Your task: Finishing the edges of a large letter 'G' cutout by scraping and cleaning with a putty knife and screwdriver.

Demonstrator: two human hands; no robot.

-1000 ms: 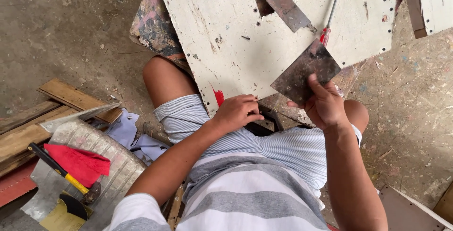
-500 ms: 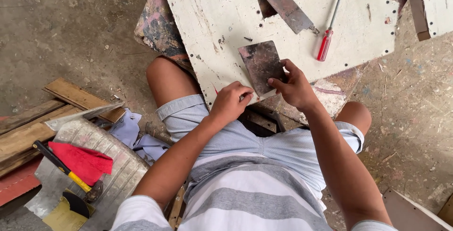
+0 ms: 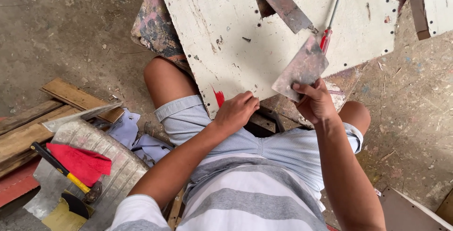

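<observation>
Dusty concrete floor surrounds a seated person whose right hand (image 3: 317, 102) grips a worn metal scraper blade (image 3: 302, 69) at centre right, above a paint-flecked white board (image 3: 226, 32). Left hand (image 3: 237, 110), fingers curled, presses the board's lower edge. Red-handled screwdriver (image 3: 328, 30) lies just beyond the blade.

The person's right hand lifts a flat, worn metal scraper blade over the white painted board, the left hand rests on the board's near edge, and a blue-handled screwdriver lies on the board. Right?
Not quite: the head view shows the screwdriver has a red handle, not blue. The rest holds: the right hand lifts the flat, worn metal scraper blade over the white painted board, and the left hand rests on its near edge.
</observation>
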